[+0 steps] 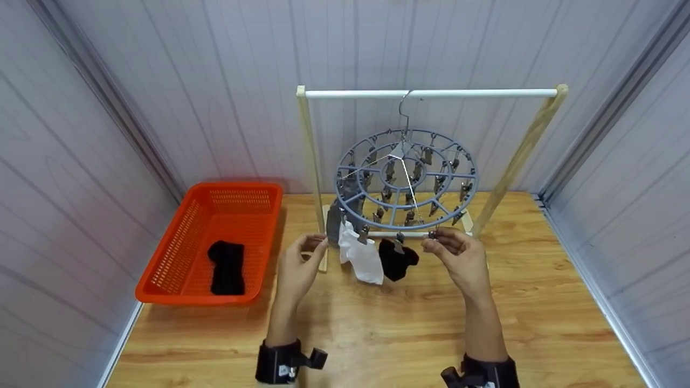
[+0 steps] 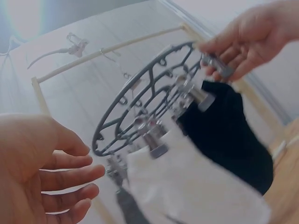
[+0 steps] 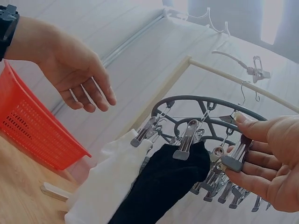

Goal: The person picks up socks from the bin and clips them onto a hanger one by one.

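Note:
A round grey clip hanger (image 1: 393, 206) hangs by its hook from a white rail. White socks (image 1: 365, 261) and a black sock (image 1: 396, 264) are clipped along its near rim. Grey socks (image 1: 333, 223) hang at its left side, partly hidden behind the white ones. My right hand (image 1: 458, 256) holds an unused metal clip (image 3: 238, 153) on the rim, just right of the black sock. Left of the white socks, my left hand (image 1: 301, 264) is in the air with fingers relaxed and nothing held; it is apart from the hanger.
An orange basket (image 1: 207, 298) stands on the wooden table (image 1: 377, 334) at the left, with a folded black sock (image 1: 228, 269) inside. The rack's wooden posts (image 1: 523, 148) and white rail (image 1: 485, 93) frame the hanger. Pale panel walls (image 1: 242, 108) enclose the table.

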{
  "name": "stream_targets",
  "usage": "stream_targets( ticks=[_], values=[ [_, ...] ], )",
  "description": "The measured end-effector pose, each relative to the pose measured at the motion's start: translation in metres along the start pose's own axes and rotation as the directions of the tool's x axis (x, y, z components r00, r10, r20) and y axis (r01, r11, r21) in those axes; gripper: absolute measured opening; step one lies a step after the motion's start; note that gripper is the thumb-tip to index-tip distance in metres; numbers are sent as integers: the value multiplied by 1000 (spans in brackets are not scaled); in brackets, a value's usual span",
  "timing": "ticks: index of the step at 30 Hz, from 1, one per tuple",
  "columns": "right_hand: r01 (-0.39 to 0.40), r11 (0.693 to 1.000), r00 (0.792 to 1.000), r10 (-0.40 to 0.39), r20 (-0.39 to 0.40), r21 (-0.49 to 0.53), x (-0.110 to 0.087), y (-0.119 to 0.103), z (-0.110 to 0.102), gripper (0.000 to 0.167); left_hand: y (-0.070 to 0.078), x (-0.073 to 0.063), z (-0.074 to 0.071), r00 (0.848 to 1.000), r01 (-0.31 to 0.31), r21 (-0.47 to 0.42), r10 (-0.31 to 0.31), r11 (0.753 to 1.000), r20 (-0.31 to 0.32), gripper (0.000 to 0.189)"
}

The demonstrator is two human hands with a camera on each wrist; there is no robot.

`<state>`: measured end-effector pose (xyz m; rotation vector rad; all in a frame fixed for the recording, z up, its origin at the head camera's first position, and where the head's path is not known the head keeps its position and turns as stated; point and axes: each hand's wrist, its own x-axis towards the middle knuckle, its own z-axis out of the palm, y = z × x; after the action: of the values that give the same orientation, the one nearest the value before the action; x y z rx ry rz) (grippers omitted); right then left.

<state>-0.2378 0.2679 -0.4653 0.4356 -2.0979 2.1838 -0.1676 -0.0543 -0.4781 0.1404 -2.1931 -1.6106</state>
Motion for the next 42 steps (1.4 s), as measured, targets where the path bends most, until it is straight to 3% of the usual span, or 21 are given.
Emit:
stream_targets(
  ticks=[7, 12, 16, 20, 23, 28, 34, 38, 42],
  values=[
    [-1, 1000, 1000, 1, 4, 25, -1, 1, -2, 28, 6, 34, -40, 997, -7, 187, -7, 982, 78, 19],
    [10, 999, 1000, -10, -6, 31, -1, 2, -10, 30, 6, 61, -68, 991, 52, 271, -83, 961, 106, 28],
    [18, 999, 1000, -18, -19, 27, -2, 3, -15, 30, 0, 81, -89, 982, 91, 372, -146, 924, 122, 34],
    [22, 1000, 999, -22, -26, 17, -3, 3, -18, 29, -5, 97, -110, 962, 139, 431, -225, 891, 157, 42],
    [26, 1000, 999, -26, -31, 12, -4, 4, -19, 27, -10, 106, -123, 929, 199, 453, -315, 869, 196, 47],
    [21, 1000, 1000, -21, -23, 13, -5, 2, -20, 29, -28, 118, -144, 867, 260, 546, -441, 797, 231, 52],
    [18, 1000, 1000, -18, -18, 21, -6, -1, -22, 27, -53, 126, -158, 817, 279, 641, -527, 715, 232, 56],
    [27, 1000, 1000, -27, -6, 12, -7, -1, -22, 27, -66, 131, -163, 805, 259, 714, -554, 650, 212, 54],
    [37, 999, 999, -37, -3, -7, -8, -1, -23, 26, -79, 129, -167, 807, 256, 775, -569, 578, 158, 42]
  ],
)
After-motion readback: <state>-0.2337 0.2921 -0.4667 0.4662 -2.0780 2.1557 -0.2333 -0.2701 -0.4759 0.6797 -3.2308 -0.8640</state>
